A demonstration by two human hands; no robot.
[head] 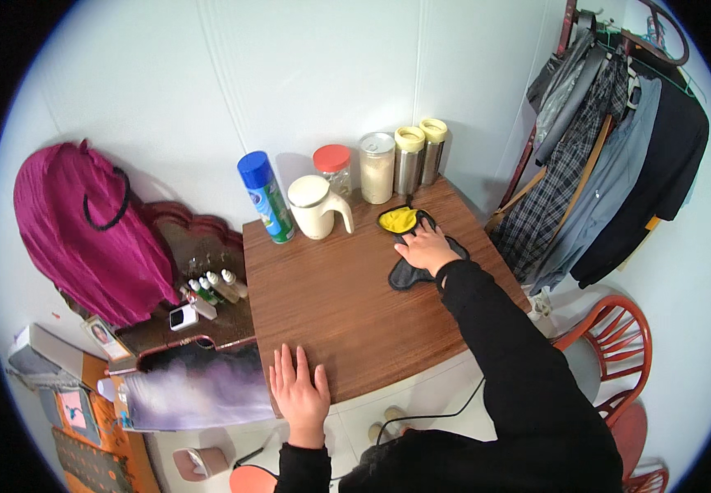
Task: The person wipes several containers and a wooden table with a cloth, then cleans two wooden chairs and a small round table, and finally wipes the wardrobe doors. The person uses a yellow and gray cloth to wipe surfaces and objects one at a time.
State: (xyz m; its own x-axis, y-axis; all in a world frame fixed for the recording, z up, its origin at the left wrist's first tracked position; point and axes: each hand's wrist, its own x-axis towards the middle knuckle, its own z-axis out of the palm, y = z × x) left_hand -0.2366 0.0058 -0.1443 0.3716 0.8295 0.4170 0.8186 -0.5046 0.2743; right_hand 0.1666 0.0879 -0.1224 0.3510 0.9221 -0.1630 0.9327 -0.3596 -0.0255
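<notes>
On the wooden table top (324, 296), my right hand (427, 248) holds a cleaning cloth (409, 275) down against the surface, toward the right side. The cloth is dark grey with black edging, and a folded-over part shows yellow beyond my fingers. Some of it is hidden under the hand. My left hand (299, 388) lies flat at the near left corner of the table, fingers extended, holding nothing. Beyond the cloth stand two steel flasks (408, 169) with cream lids and a clear canister (377, 172) of pale contents.
A cream mug (313, 209), a red-lidded jar (333, 161) and a blue-capped spray can (267, 200) line the back left. Left is a dresser (220, 333) with small bottles and a magenta cloth (93, 234). A clothes rack (531, 157) and red chair (629, 351) stand right.
</notes>
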